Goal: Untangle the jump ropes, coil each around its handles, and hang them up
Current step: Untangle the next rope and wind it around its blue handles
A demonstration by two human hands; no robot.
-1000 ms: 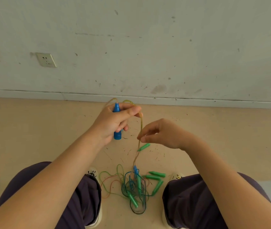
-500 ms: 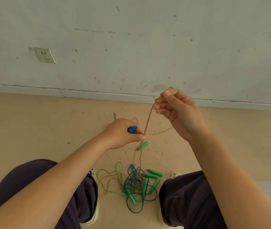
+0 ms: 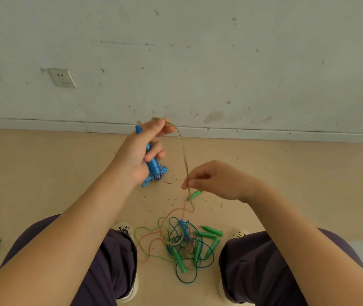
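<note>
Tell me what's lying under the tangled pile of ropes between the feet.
Under the tangle of ropes only the tan floor shows through the loops. Green handles and a blue handle lie within it; anything beneath the dense middle is covered.

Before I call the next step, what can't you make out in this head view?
- Blue handles: middle hidden inside the left hand; how many it grips is unclear.
- Tan rope: blurred; its lower end vanishes into the pile.
- Pile: which rope joins which green handle, too tangled.
- Any hanging spot: not in view.
</note>
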